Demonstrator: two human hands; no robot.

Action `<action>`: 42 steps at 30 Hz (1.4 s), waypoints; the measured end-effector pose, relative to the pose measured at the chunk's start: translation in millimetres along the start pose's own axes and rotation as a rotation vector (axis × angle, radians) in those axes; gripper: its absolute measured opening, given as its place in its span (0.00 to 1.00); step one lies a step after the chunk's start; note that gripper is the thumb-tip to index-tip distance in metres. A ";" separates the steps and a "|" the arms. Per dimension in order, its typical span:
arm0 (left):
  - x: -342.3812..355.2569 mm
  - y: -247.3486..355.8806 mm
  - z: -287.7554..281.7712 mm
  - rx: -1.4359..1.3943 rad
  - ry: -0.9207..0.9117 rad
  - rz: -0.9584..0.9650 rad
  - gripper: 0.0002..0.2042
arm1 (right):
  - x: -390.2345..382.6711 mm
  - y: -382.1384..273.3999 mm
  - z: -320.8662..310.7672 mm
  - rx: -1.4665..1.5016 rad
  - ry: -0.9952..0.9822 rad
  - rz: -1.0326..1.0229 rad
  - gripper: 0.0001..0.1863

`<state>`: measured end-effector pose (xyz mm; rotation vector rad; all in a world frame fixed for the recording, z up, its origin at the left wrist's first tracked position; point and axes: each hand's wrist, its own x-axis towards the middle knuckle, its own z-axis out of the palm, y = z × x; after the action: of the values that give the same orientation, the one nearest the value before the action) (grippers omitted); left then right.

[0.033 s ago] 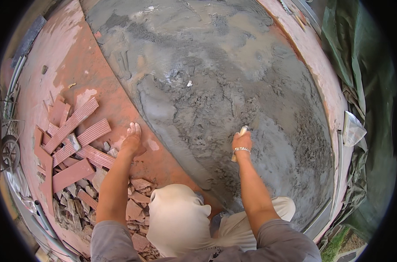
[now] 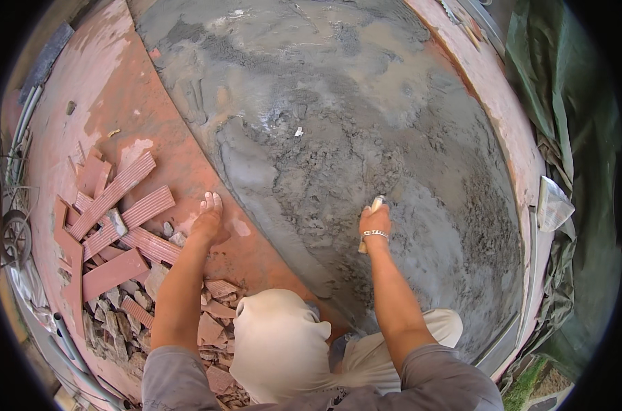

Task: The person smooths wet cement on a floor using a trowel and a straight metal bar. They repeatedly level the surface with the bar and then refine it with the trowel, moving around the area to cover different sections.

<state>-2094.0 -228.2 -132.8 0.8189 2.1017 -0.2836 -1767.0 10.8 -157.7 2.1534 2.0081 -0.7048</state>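
Flat on the reddish floor strip [image 2: 249,253], with its fingers stretched out, rests my left hand [image 2: 209,218]. It is beside the edge of a wide bed of wet grey mortar [image 2: 311,164] and holds nothing. My right hand [image 2: 375,222], with a chain bracelet at the wrist, is closed round the pale handle of a trowel [image 2: 378,202] over the mortar. The trowel's blade cannot be made out against the grey surface. A small white scrap [image 2: 298,131] lies on the mortar ahead of my hands.
Ribbed red tile strips [image 2: 112,195] and broken rubble [image 2: 116,329] are heaped left of my left arm. A green tarp [image 2: 564,103] and a clear plastic bag [image 2: 554,204] line the right side. A wheel [image 2: 15,238] and grey pipes [image 2: 71,349] stand at the far left.
My right hand has shifted slightly to the left with the trowel. My left hand stays on the floor strip.
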 end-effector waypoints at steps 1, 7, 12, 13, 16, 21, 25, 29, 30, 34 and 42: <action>-0.4 -0.8 -0.2 -0.002 -0.017 0.006 0.53 | -5.2 -14.6 2.3 0.029 -0.014 -0.038 0.22; -0.5 6.0 -10.1 0.073 -0.102 -0.024 0.53 | -29.3 -105.1 20.3 0.034 -0.174 -0.197 0.23; 3.0 9.5 -21.8 0.088 -0.119 -0.038 0.50 | -31.6 -181.3 35.7 -0.044 -0.268 -0.495 0.22; 2.9 9.0 -22.5 0.084 -0.130 -0.036 0.50 | -31.9 -192.1 34.8 -0.089 -0.288 -0.578 0.21; 2.9 7.2 -22.0 0.081 -0.126 -0.046 0.50 | -30.3 -212.0 22.9 -0.075 -0.255 -0.731 0.20; 4.9 2.0 -13.9 0.063 -0.081 -0.045 0.49 | -46.2 -192.5 3.1 0.029 -0.254 -0.899 0.17; 11.0 -0.2 -8.0 0.048 -0.075 -0.041 0.48 | -51.4 -187.3 12.9 -0.374 -0.461 -0.927 0.21; 10.1 0.2 -5.2 0.048 -0.054 -0.049 0.46 | -9.4 -209.3 16.0 -0.367 -0.394 -0.804 0.22; 8.9 1.9 -4.9 0.062 -0.046 -0.054 0.45 | -1.5 -216.2 18.0 -0.330 -0.379 -0.807 0.22; 5.5 7.7 -12.0 0.083 -0.079 -0.070 0.44 | 17.7 -225.2 17.2 -0.312 -0.359 -0.709 0.24; 7.0 6.3 -15.6 0.073 -0.080 -0.070 0.44 | 57.5 -214.0 8.2 -0.226 -0.284 -0.606 0.27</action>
<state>-2102.7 -213.0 -128.1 0.7647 2.0581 -0.4258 -1975.1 85.1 -139.7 1.2357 2.4343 -0.7463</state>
